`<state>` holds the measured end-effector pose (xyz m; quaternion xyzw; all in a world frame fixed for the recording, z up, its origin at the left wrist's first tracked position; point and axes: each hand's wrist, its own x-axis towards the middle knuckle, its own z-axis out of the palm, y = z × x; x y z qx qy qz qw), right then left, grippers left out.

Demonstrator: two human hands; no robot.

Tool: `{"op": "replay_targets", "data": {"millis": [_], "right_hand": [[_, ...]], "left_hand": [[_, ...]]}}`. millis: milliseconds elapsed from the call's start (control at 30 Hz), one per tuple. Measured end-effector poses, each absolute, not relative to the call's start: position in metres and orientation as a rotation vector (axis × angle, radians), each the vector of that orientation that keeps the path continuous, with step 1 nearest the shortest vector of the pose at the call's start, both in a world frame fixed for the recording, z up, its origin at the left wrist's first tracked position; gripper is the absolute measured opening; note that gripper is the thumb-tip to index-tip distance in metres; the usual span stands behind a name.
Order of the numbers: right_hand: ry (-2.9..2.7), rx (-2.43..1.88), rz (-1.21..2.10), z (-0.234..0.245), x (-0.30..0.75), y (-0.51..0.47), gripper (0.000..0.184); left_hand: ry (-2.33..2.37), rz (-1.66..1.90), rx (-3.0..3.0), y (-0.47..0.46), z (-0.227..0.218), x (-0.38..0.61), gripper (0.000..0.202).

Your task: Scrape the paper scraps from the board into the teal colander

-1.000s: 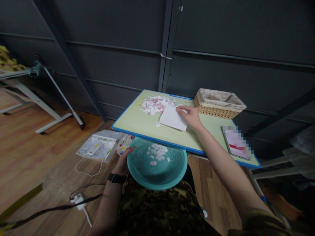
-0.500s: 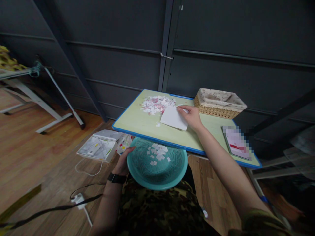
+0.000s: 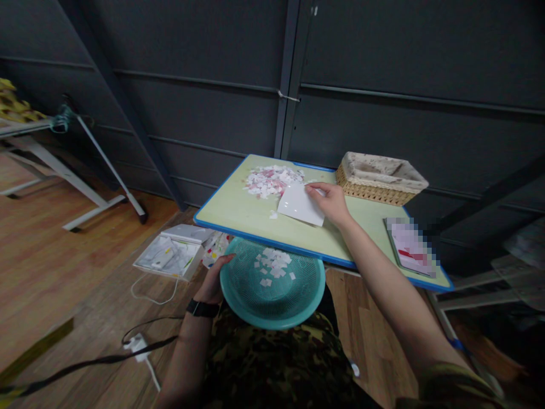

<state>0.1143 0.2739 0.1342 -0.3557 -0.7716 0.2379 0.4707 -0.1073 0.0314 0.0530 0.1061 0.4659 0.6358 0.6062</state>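
My left hand (image 3: 214,279) grips the left rim of a teal plastic mesh basket (image 3: 272,307), its thumb over the edge. The basket rests at my lap, below the table's front edge, with several small white paper pieces (image 3: 275,263) inside. My right hand (image 3: 328,203) pinches the upper right edge of a white card (image 3: 300,205), tilted over the table (image 3: 238,210). Beside and partly behind the card lies a pile of white and pinkish paper scraps (image 3: 268,179). One loose scrap (image 3: 273,215) lies just left of the card.
A lined wicker basket (image 3: 378,190) stands at the table's back right. A tablet-like thing (image 3: 411,250), partly blurred out, lies at the right edge. On the floor to the left are an open white box (image 3: 170,255) and a power strip (image 3: 137,345) with cables. A dark panel wall (image 3: 204,45) stands behind.
Small bright specks now show on the card, too small to make out. Both hands and the teal basket have hardly moved.
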Motion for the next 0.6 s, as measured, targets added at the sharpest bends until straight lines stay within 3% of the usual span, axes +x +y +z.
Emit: {"op": "replay_targets", "data": {"millis": [600], "right_hand": [[-1.877, -0.872, 0.526, 0.1354, 0.1190, 0.2762, 0.026]], "left_hand": [[1.068, 1.466, 0.261, 0.0307, 0.0513, -0.1078, 0.029]]}}
